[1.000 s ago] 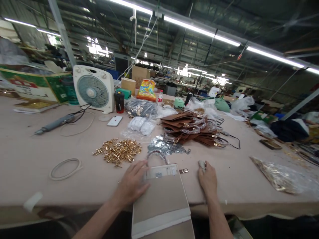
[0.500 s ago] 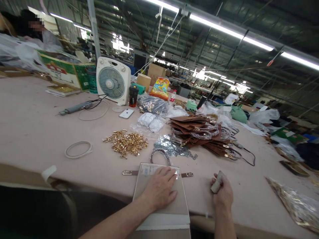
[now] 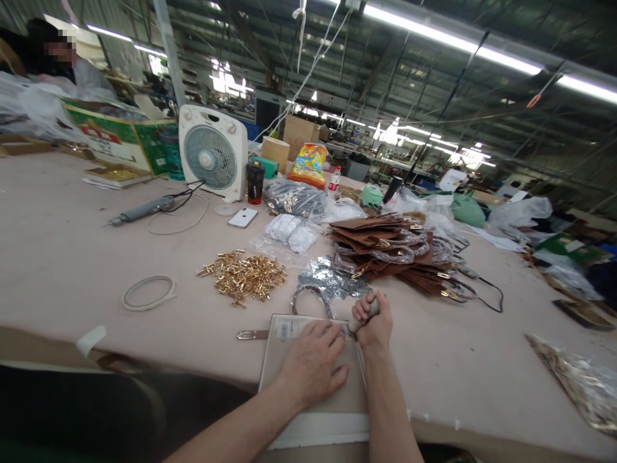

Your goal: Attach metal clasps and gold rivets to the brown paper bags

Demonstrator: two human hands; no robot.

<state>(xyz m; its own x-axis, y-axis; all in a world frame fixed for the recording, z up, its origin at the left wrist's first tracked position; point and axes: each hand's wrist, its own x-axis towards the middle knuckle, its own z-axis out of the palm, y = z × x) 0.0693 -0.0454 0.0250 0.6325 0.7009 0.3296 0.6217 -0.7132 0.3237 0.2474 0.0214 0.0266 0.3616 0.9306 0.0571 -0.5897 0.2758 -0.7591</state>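
Head view: left hand point(image 3: 313, 363) lies flat, fingers spread, pressing the grey panel point(image 3: 308, 402) at the table's point(image 3: 72, 257) near edge. Right hand point(image 3: 372, 321), at its 2 o'clock, is clenched around a small tool point(image 3: 362, 316), tip angled toward 8 o'clock at the panel's top edge.

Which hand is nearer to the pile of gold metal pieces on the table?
The left hand. It rests flat on the grey bag panel, below and right of the gold pieces. The right hand, gripping a small tool, is farther right.
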